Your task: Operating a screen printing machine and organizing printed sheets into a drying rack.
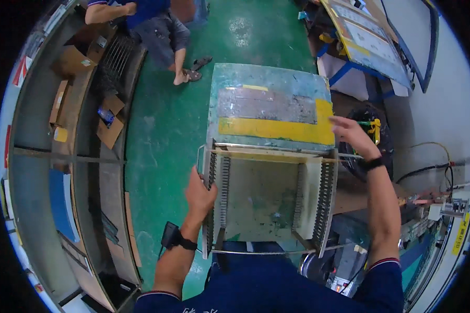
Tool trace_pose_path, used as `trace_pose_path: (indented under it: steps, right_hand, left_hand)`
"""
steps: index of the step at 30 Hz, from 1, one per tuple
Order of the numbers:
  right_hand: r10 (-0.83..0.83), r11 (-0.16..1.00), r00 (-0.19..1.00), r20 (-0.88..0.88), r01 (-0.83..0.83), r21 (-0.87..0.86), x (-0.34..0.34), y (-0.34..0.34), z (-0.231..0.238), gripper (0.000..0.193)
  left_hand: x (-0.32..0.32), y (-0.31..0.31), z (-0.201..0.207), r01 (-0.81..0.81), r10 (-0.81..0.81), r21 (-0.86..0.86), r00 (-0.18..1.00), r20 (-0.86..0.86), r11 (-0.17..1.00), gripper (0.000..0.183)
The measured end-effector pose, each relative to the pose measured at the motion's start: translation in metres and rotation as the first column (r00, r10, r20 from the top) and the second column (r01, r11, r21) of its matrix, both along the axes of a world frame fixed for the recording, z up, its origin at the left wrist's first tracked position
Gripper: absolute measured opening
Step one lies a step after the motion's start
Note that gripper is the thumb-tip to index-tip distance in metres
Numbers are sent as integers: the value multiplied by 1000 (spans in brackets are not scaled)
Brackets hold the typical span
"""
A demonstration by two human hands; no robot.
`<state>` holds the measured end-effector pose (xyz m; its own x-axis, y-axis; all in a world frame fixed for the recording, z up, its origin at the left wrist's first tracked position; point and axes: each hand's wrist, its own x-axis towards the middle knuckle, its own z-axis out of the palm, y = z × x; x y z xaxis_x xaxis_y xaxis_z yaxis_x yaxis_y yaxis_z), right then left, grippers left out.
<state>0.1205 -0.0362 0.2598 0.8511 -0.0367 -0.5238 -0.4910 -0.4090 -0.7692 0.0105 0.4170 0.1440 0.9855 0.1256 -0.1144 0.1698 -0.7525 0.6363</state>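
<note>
A slotted metal rack (326, 203) with toothed side walls stands right in front of my body. My left hand (201, 195) is closed on its left side, just below the wire handle (199, 159); the fingertips are partly hidden. My right hand (355, 136) is off the rack, above its right-hand handle (350, 155), with fingers stretched toward the worktop's right edge. Nothing shows in that hand. Beyond the rack lies a worn grey-green worktop (271, 78) with yellow tape (266, 129) in an L shape.
Shelving (81, 156) with cardboard boxes (109, 133) runs along the left. Another person (154, 31) sits at the far left, a foot out on the green floor (240, 31). At the right are a tilted screen frame (371, 44), a dark bag (368, 117), cables and machinery (438, 224).
</note>
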Motion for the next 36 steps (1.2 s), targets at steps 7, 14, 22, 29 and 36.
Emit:
trace_pose_path:
  steps: [7, 14, 22, 29, 36]
  right_hand:
    - [789, 388, 576, -215, -737, -553, 37, 69, -45, 35]
    - [627, 642, 706, -330, -708, -294, 50, 63, -74, 38]
    - [951, 232, 305, 46, -612, -756, 33, 30, -98, 18]
    - [825, 419, 564, -25, -642, -642, 48, 16, -163, 18]
    - [896, 314, 397, -200, -883, -349, 51, 48, -67, 22]
  left_hand:
    - [-5, -1, 2, -72, 70, -8, 987, -146, 997, 83]
    - [3, -1, -1, -56, 51, -49, 995, -87, 997, 81]
    - [3, -4, -34, 4, -20, -81, 980, -196, 997, 80]
    - [-11, 0, -8, -34, 19, -115, 991, -129, 993, 83]
    - [-10, -1, -7, -52, 34, -169, 994, -108, 984, 80]
